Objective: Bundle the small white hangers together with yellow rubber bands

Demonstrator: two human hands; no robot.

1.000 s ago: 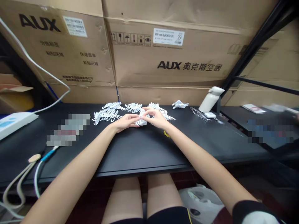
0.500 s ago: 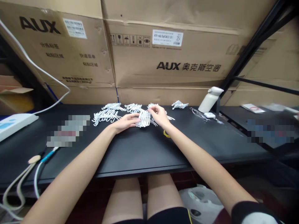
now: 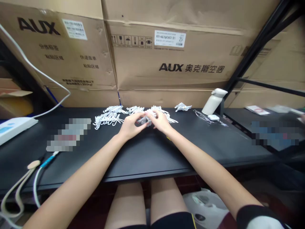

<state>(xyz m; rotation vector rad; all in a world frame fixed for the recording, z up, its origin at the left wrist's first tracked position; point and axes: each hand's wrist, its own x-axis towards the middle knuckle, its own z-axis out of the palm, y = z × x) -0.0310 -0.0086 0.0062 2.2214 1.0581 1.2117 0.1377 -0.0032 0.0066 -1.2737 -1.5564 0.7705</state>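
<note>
Between my two hands is a bundle of white hooks (image 3: 148, 118), partly hidden by the fingers. My left hand (image 3: 131, 126) grips its left side, thumb low and fingers over the top. On the other side my right hand (image 3: 162, 121) closes round the bundle, fingertips close to those of the left. Several more groups of white hooks (image 3: 108, 119) lie on the black table (image 3: 147, 156), to the left, behind and right of my hands. A small bundle tied at its middle (image 3: 183, 107) rests farther right. Something yellow (image 3: 168, 138) shows under my right wrist.
A white bottle (image 3: 214, 101), glasses (image 3: 202, 116) and a small white case (image 3: 213, 117) stand or lie at the right. A blurred flat object (image 3: 69, 135), cables and a white power strip (image 3: 16, 127) are left. Cardboard boxes (image 3: 173, 79) line the back.
My left hand has moved right and wrapped further round the bundle. Both hands are closer together, and the bundle has turned and is more covered by fingers.
</note>
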